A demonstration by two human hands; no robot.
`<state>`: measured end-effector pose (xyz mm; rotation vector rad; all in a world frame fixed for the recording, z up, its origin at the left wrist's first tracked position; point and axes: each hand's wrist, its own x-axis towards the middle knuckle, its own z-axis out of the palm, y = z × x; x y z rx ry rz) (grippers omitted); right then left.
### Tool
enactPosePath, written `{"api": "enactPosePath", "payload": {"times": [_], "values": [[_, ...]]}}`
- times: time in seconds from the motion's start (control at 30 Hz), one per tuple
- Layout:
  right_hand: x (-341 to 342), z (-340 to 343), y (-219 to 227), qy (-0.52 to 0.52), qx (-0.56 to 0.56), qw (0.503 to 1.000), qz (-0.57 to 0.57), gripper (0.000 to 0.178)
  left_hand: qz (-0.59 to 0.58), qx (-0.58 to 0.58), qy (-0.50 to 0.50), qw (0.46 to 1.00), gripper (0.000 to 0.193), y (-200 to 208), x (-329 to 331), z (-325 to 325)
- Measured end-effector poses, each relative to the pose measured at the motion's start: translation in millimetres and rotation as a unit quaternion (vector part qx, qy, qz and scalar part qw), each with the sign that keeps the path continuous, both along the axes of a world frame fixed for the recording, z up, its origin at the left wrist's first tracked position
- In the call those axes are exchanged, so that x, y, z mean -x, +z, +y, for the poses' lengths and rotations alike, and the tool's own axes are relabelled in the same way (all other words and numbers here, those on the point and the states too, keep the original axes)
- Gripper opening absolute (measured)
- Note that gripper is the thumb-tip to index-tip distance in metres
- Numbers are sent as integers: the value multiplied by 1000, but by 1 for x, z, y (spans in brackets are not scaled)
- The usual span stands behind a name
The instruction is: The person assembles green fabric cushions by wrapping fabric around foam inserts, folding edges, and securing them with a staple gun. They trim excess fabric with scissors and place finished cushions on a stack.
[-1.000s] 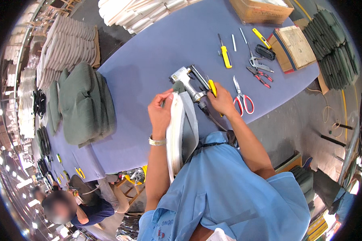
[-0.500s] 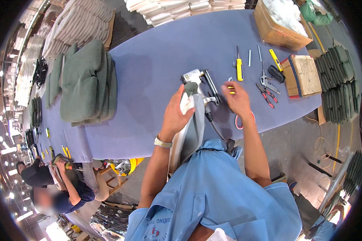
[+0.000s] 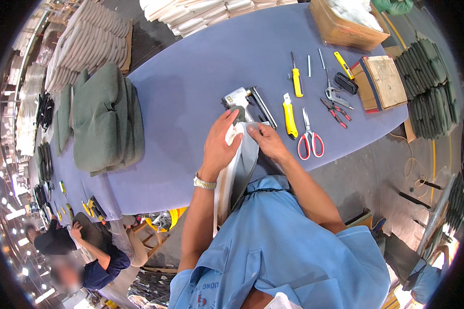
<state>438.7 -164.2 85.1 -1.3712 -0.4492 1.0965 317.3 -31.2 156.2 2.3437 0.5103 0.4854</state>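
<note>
My left hand [image 3: 221, 143] is wrapped along the side of a narrow upholstered piece [image 3: 239, 170], which has grey fabric, a white inner part and a dark green end. Its thumb presses on the white part. From the other side, my right hand [image 3: 269, 142] pinches the grey fabric edge between thumb and fingers. Just beyond both hands a silver and black staple gun [image 3: 237, 97] lies on the table, partly hidden by the piece. Right of my right hand lie a yellow utility knife [image 3: 290, 116] and scissors [image 3: 310, 140] with red and white handles.
A screwdriver [image 3: 297, 82], pliers [image 3: 337, 111], an air blow gun [image 3: 337, 96] and a yellow cutter [image 3: 344, 65] lie farther right, near a small box [image 3: 380, 82]. A carton of white stuffing [image 3: 348, 28] stands behind. Green cushions [image 3: 105, 118] are stacked left. Another person [image 3: 100, 257] works at lower left.
My right hand has moved left from over the utility knife and scissors to the fabric edge, uncovering both tools. My left hand keeps its hold. The whole view has shifted slightly.
</note>
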Motion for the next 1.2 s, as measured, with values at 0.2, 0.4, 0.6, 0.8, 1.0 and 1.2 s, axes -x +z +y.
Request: {"api": "enactPosePath", "payload": {"times": [0.2, 0.4, 0.6, 0.8, 1.0, 1.2], "values": [[3, 6, -14, 1, -23, 994, 110, 39, -10, 265, 115, 957, 17, -9, -27, 24], [6, 9, -2, -14, -7, 998, 67, 43, -41, 386, 142, 910, 22, -32, -22, 38], [-4, 0, 11, 15, 35, 998, -51, 36, -47, 352, 136, 925, 22, -31, -22, 36], [-15, -36, 6, -22, -9, 999, 45, 37, -41, 369, 93, 924, 22, -28, -27, 39], [-2, -41, 24, 108, 39, 991, -65, 48, 14, 401, 98, 911, 40, -23, -49, 72], [33, 4, 17, 161, 154, 956, -193, 60, 137, 376, 84, 913, 54, -71, -74, 85]]}}
